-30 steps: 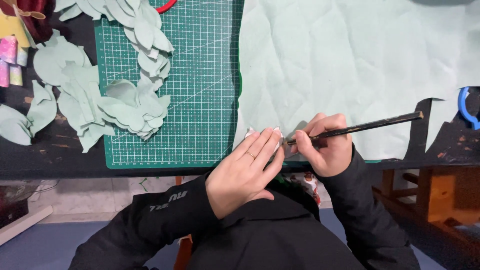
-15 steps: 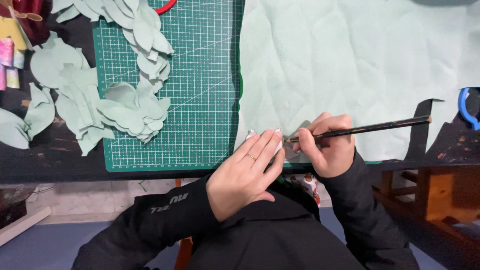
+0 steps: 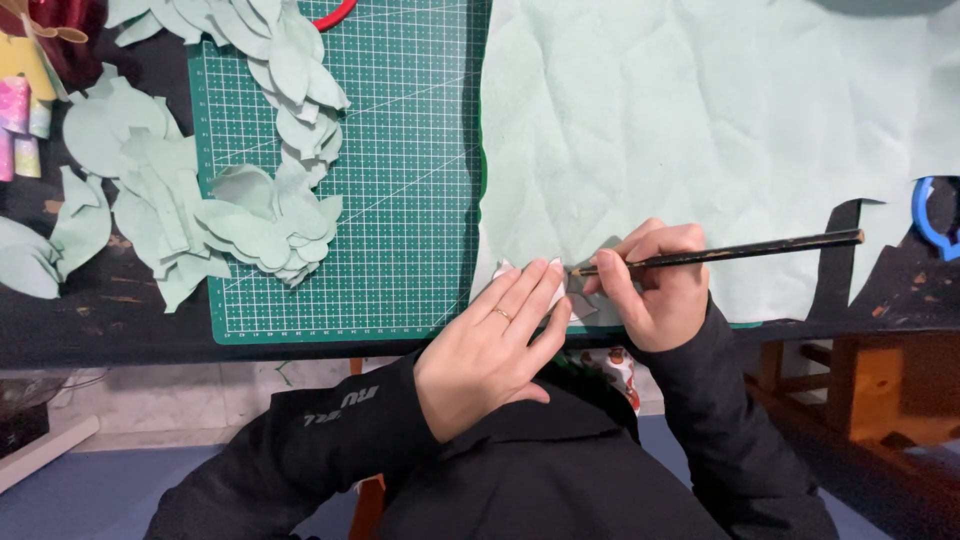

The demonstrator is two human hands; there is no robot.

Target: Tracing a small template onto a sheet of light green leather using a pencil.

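Note:
My right hand (image 3: 655, 285) grips a long dark pencil (image 3: 740, 250) that lies nearly level, its tip pointing left onto a large pale green paper sheet (image 3: 700, 120). My left hand (image 3: 495, 345) lies flat, fingers pressed on a small white template (image 3: 505, 270) at the sheet's near left corner, right beside the pencil tip. Most of the template is hidden under my fingers.
A green cutting mat (image 3: 400, 200) lies left of the sheet, with several cut pale green leaf shapes (image 3: 260, 220) piled on it and more on the dark table (image 3: 100, 160). A blue ring-shaped tool (image 3: 935, 220) sits at the right edge, a red handle (image 3: 330, 12) at the top.
The pencil has tilted a little and its tip has slid slightly along the template's edge. My left hand stays pressed in place.

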